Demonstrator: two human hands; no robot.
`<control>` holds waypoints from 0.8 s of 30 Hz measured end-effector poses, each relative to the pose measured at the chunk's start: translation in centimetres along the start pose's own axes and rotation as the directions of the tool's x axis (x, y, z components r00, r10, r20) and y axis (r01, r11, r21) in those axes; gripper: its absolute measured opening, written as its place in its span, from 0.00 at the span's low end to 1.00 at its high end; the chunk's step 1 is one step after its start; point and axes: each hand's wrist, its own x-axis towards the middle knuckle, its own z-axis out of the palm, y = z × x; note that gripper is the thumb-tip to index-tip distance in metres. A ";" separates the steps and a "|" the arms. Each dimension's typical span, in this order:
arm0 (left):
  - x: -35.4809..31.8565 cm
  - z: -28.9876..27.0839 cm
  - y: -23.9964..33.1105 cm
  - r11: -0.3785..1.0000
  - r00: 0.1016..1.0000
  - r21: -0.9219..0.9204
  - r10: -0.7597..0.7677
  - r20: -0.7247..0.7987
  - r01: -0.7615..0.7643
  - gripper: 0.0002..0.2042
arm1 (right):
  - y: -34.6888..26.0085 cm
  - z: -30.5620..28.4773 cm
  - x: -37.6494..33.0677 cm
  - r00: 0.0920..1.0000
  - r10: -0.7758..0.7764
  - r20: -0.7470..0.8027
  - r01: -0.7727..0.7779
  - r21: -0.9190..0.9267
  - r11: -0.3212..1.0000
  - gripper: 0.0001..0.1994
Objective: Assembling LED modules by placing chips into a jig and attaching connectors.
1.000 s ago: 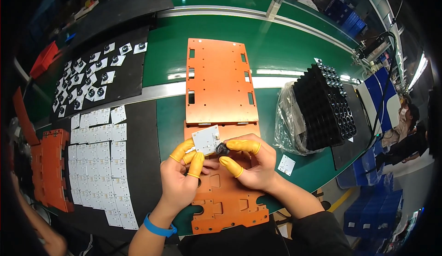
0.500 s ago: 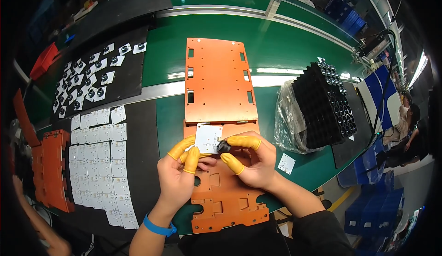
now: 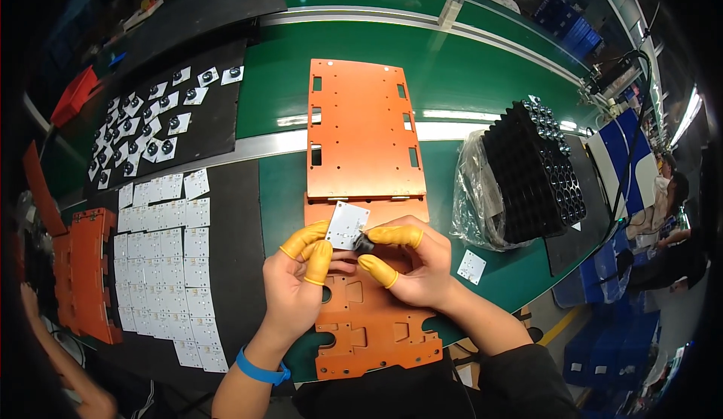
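Note:
Between thumb and fingers, my left hand [image 3: 297, 283] pinches a white square circuit board [image 3: 346, 223] by its lower left edge, tilted above the orange fixture plate [image 3: 365, 306]. My right hand [image 3: 414, 264] grips a small round black lens part [image 3: 364, 243] against the board's lower right corner; whether the two are joined cannot be seen. Yellow finger cots cover thumb and fingertips on both hands. Behind them the fixture's orange lid [image 3: 361, 133] lies folded open. One more white board [image 3: 471, 267] lies right of my right hand.
Rows of white boards [image 3: 162, 268] cover a black mat on the left. Farther back, boards with black lens parts [image 3: 151, 117] stand on another mat. Black trays [image 3: 527, 178] in clear plastic are stacked right. Another orange fixture [image 3: 83, 276] and a co-worker's arm [image 3: 68, 366] are far left.
The white board has turned clockwise and tilted in my hands. Both hands stay close together, with the lens part still at the board's corner. The whole view has shifted slightly.

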 end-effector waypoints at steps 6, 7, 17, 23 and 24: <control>0.0 -0.1 -0.1 1.000 0.999 0.002 -0.011 0.047 0.011 0.14 | -0.4 -0.1 0.5 0.996 -0.086 -0.008 0.086 -0.040 0.995 0.17; 0.0 0.0 -0.1 1.000 0.999 0.012 0.001 0.055 -0.002 0.14 | -0.3 -0.1 0.4 0.996 -0.085 -0.007 0.085 -0.039 0.996 0.17; -0.4 0.0 -0.5 0.942 0.992 0.313 0.111 0.058 -0.124 0.13 | 0.0 0.1 0.5 0.994 -0.110 -0.018 0.109 -0.045 0.993 0.15; -0.5 0.3 -0.5 0.873 0.973 0.430 0.213 0.093 -0.232 0.12 | -0.1 0.1 0.1 0.999 -0.039 -0.033 0.038 -0.040 0.998 0.15; -0.6 0.3 -0.6 0.880 0.977 0.425 0.188 0.095 -0.211 0.11 | -0.1 0.1 0.0 0.999 -0.019 -0.040 0.018 -0.026 1.000 0.15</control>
